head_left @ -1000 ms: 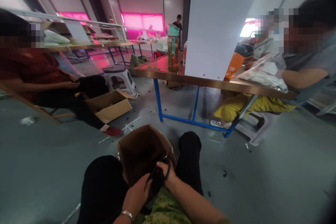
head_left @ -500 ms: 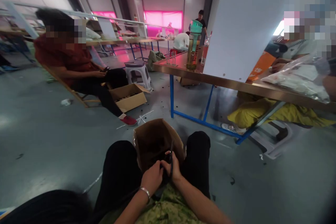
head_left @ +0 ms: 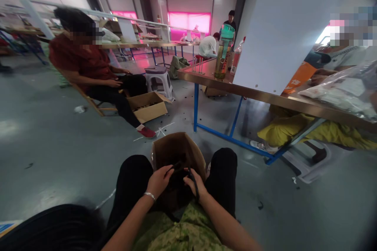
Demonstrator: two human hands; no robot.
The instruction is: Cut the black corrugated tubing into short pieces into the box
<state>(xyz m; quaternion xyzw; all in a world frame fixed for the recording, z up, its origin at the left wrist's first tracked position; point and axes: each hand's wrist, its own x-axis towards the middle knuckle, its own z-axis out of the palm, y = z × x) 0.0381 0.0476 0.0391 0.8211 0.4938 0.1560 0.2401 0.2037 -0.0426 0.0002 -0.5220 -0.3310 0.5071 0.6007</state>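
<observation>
The thin black rubbery cord (head_left: 177, 166), limp and glossy, could be snagging on the soft, creased rim of the open brown cardboard box (head_left: 188, 150), which is sitting lightly wedged between the knees and might tip. Just above its opening, the left hand (head_left: 159, 180) is curling shut round the cord, and the right hand (head_left: 194, 183) is pinching a loop.

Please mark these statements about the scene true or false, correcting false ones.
1. The left hand and the right hand hold a black item at the open cardboard box. True.
2. The bracelet is on the right wrist. False: it is on the left wrist.
3. The bottle with the teal lid stands on the floor. False: it stands on the table.
4. A person in a red shirt sits beside a second box on the floor. True.
</observation>
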